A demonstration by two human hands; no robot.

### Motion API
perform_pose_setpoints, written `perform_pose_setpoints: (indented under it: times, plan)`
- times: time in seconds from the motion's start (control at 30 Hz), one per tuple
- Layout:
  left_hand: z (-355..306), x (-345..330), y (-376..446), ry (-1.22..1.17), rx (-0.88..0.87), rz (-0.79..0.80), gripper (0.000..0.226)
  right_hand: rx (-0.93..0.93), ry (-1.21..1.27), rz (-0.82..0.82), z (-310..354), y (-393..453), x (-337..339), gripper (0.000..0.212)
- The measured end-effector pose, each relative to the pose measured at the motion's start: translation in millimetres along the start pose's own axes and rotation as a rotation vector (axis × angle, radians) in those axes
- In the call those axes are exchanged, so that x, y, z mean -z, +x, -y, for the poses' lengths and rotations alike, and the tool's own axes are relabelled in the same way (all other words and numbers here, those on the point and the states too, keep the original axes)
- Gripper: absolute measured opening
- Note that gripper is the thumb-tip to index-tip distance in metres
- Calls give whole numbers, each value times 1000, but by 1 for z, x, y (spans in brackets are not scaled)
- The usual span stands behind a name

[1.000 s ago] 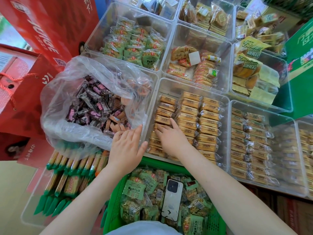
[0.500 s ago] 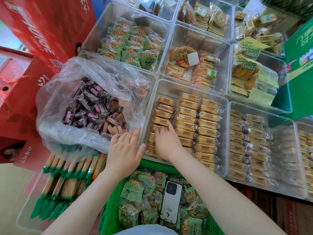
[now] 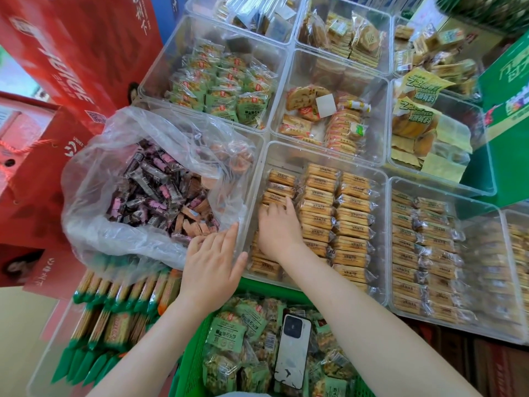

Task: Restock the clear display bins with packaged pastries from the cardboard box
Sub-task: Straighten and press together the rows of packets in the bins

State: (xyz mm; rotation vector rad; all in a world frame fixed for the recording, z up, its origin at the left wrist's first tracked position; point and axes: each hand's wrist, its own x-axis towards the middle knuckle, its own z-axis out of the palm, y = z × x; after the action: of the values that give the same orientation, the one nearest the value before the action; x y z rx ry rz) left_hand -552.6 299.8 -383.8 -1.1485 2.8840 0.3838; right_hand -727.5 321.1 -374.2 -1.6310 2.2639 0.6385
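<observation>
- My right hand (image 3: 279,224) lies flat, fingers straight, pressing the packaged pastries (image 3: 317,213) level inside the clear bin (image 3: 323,151).
- My left hand (image 3: 213,263), open and empty, steadies that bin's wall.

A shop corner in soft daylight

Red gift cartons (image 3: 71,53) stood stacked along the left, a green carton (image 3: 506,90) at the right. A pale beige floor (image 3: 20,325) showed at lower left, and a dark patterned surface (image 3: 472,365) lay at lower right.
</observation>
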Motion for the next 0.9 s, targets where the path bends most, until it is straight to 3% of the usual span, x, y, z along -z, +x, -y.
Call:
perform_pose_setpoints:
  times: [0.1,0.4,0.53,0.73,0.9]
  plan:
    - [0,0,0,3,-5,-8,64,-72,36,28,-8,11,4,71]
    - [1,-1,0,4,-29,-47,63,1,-56,117,-11,27,-1,68]
    - [0,-1,0,-8,-32,-59,63,-117,59,54,-16,36,6,72]
    - [1,-2,0,-18,-28,-66,62,-174,-57,193,-13,52,4,69]
    - [0,-3,1,-30,-27,-66,61,-164,-49,182,-7,54,-7,77]
